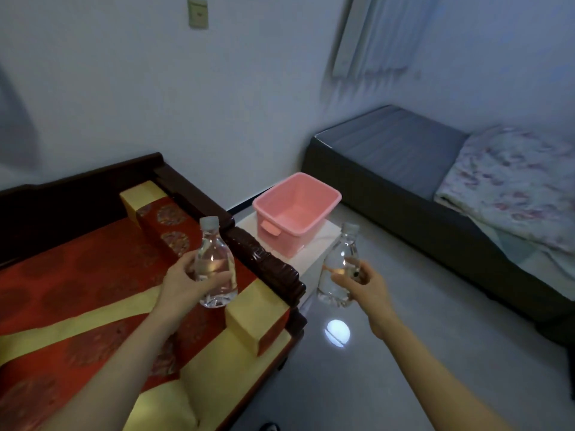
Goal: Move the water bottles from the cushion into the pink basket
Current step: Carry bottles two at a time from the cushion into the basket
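Observation:
My left hand (183, 283) grips a clear water bottle with a white cap (214, 253), held upright above the right end of the red and gold cushion (93, 290). My right hand (362, 284) holds a second clear bottle (340, 262) upright over the floor, just in front of the white stand. The pink basket (295, 213) stands beyond both bottles on that stand, with nothing visible inside it.
The cushion lies on a dark wooden bench whose carved armrest (267, 262) runs between my two hands. The basket rests on a low white stand (314, 259). A grey bed with a floral blanket (510, 188) fills the right side. Shiny floor (404, 353) lies under my right arm.

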Available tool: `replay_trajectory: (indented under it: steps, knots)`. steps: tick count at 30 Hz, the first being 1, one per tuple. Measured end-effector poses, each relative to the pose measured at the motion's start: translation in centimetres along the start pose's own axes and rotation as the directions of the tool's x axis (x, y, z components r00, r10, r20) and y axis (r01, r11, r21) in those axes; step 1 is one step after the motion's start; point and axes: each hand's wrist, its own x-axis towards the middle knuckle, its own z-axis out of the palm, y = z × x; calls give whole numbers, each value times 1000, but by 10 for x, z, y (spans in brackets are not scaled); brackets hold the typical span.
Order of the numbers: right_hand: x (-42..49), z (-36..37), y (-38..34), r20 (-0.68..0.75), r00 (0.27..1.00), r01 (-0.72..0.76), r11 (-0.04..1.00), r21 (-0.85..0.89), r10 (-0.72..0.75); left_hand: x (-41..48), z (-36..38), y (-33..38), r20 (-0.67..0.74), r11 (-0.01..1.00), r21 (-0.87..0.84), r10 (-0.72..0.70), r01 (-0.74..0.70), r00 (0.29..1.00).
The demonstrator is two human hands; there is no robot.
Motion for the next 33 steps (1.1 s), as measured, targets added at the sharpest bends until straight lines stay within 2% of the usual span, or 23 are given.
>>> replay_trajectory:
  steps: [11, 16, 20, 25, 33]
  knots:
    - [207, -65, -30, 56, 998, 0, 999, -34, 2, 157, 129, 28, -44, 999, 27, -41, 42, 998]
    - [295, -100, -32, 127, 992, -17, 999, -49, 23, 217, 180, 38, -92, 998, 52, -23, 28, 996]
    - [385, -127, -35, 252, 968, 12, 997, -79, 8, 257, 229, 37, -222, 998, 55, -21, 34, 975]
    - [498, -153, -42, 397, 918, 86, 982, -171, -11, 292, 287, 30, -401, 995, 32, -74, 95, 913]
    - [598, -128, -36, 467, 884, 106, 974, -199, -1, 336, 324, 19, -511, 983, 19, -149, 184, 846]
